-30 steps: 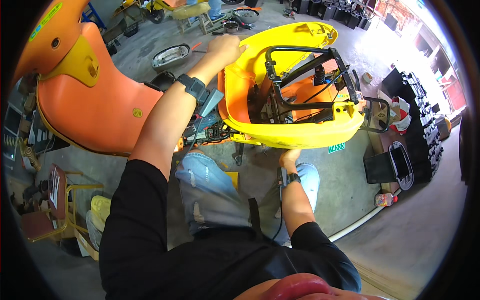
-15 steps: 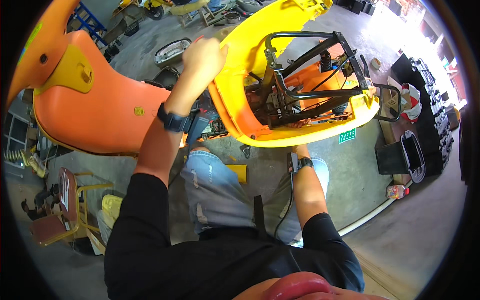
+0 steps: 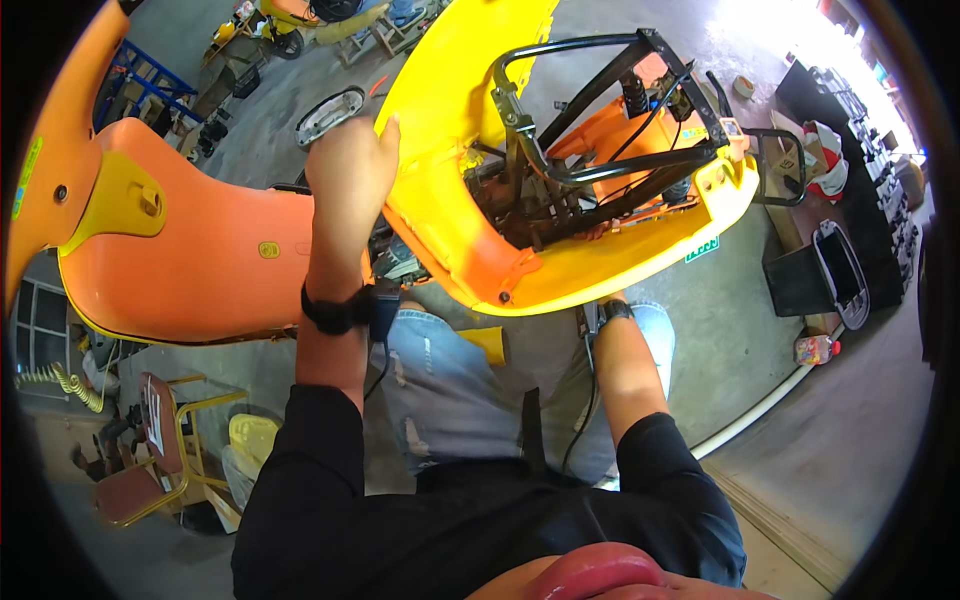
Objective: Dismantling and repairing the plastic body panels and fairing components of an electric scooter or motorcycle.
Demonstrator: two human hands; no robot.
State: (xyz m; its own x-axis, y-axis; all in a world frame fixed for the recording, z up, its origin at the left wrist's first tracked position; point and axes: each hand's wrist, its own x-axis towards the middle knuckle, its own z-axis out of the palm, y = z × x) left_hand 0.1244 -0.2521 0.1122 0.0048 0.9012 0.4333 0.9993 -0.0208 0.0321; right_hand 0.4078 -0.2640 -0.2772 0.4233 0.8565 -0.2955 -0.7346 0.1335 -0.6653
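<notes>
My left hand point(image 3: 350, 180) is closed around the left edge of a large yellow scooter body panel point(image 3: 600, 285), its thumb on the panel's edge. The panel curves around a black tubular frame point(image 3: 600, 175) and has an orange inner face. My right forearm point(image 3: 628, 360) reaches up under the panel's near edge. The panel hides most of my right hand; small reddish shapes inside may be its fingertips. Left of my left hand is the scooter's orange front body point(image 3: 200, 250) with a yellow cover piece point(image 3: 115, 205).
A black bin point(image 3: 800, 285) and a bottle point(image 3: 817, 349) stand to the right, near a white pipe point(image 3: 755, 415). A red-brown chair point(image 3: 165, 440) is at the lower left. An oval grey part point(image 3: 330, 115) lies on the floor beyond. A yellow piece point(image 3: 483, 345) lies near my legs.
My left hand and the panel's left end have shifted left and toward me. The panel is tilted more, its near left corner lower. My right forearm stays under the panel.
</notes>
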